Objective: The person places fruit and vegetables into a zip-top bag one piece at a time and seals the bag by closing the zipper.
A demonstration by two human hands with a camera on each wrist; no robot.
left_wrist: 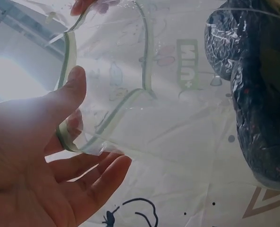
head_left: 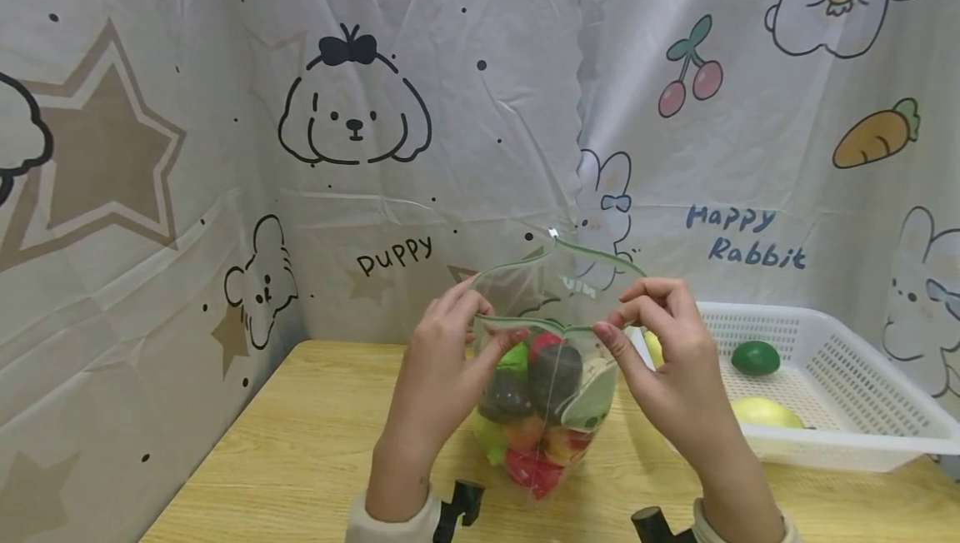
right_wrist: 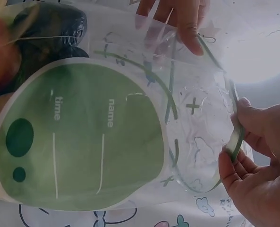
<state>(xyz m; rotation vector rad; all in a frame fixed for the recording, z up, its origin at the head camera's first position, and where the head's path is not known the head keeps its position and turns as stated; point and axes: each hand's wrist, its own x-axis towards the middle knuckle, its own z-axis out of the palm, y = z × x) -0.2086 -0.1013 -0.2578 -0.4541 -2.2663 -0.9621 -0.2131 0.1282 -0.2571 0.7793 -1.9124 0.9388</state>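
A clear zip bag stands upright on the table, its green-edged mouth spread open at the top. Several toy fruits and vegetables fill its lower part, including two dark pieces, a bright green one and a red one. My left hand pinches the left side of the mouth between thumb and fingers. On the opposite side my right hand pinches the green zip strip. A green label printed with "name" and "time" faces the right wrist view.
To the right sits a white perforated basket holding a dark green oval piece and yellow ones. A printed cloth hangs behind the wooden table and along its left.
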